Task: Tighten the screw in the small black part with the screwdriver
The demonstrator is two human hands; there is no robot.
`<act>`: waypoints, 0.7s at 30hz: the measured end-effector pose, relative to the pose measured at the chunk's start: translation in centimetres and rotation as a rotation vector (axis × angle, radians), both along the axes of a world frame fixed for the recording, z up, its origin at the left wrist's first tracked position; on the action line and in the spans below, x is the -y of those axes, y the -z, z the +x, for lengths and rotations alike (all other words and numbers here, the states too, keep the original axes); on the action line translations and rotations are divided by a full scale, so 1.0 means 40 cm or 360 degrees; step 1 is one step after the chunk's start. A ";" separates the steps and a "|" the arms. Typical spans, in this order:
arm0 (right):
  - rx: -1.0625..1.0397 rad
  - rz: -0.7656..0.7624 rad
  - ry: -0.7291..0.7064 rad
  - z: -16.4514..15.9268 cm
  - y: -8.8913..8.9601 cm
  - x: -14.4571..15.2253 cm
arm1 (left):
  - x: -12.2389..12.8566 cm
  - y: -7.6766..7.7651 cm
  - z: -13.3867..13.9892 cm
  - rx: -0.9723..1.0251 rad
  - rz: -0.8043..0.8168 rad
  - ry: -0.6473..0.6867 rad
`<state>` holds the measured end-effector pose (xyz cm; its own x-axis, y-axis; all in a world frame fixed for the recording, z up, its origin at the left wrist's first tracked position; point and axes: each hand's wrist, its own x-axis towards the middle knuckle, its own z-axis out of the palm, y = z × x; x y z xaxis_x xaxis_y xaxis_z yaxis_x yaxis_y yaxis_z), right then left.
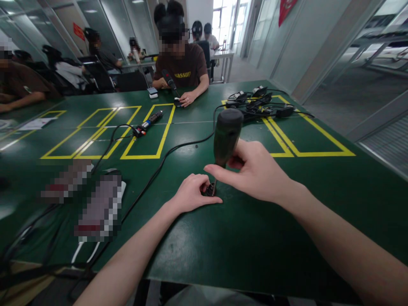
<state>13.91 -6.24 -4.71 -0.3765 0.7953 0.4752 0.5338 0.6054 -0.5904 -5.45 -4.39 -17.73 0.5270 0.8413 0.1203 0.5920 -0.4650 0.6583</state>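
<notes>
My right hand point(255, 170) grips a dark electric screwdriver point(225, 136) held upright, its thin bit pointing down onto a small dark part point(209, 190) on the green table point(248, 238). My left hand point(191, 193) is closed around that small part, pinning it to the table just left of the bit. A black cable point(178, 148) runs from the screwdriver's top across the table to the left.
A person in a brown shirt sits opposite, holding another screwdriver point(168, 80). A third screwdriver point(149, 122) lies inside yellow tape boxes. Black adapters and cables point(258, 104) are piled far right. Blurred items point(95, 204) lie at my left. Other people sit further left.
</notes>
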 end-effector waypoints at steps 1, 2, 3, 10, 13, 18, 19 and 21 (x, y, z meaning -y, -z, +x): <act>-0.0044 -0.0031 -0.0030 0.003 -0.004 0.000 | -0.001 -0.001 0.001 -0.0018 0.0010 -0.0011; -0.0078 -0.0068 -0.0060 0.007 -0.008 0.001 | -0.001 -0.002 0.002 -0.0038 0.0019 -0.0017; -0.0106 -0.0113 -0.0087 0.011 -0.013 0.002 | -0.001 -0.004 0.003 -0.0056 0.0023 -0.0014; -0.0333 -0.0349 -0.0188 0.021 -0.031 0.009 | 0.002 -0.009 0.004 -0.0044 0.0031 -0.0011; -0.0426 -0.0335 -0.0295 0.021 -0.031 0.007 | 0.004 -0.006 0.003 -0.0020 0.0035 -0.0024; -0.0515 -0.0378 -0.0359 0.022 -0.037 0.006 | 0.003 -0.003 0.004 -0.0002 0.0024 -0.0025; -0.0527 -0.0390 -0.0354 0.022 -0.038 0.007 | 0.002 -0.003 0.004 -0.0001 0.0020 -0.0019; -0.0546 -0.0413 -0.0348 0.022 -0.038 0.007 | 0.001 -0.004 0.004 0.0003 0.0017 -0.0011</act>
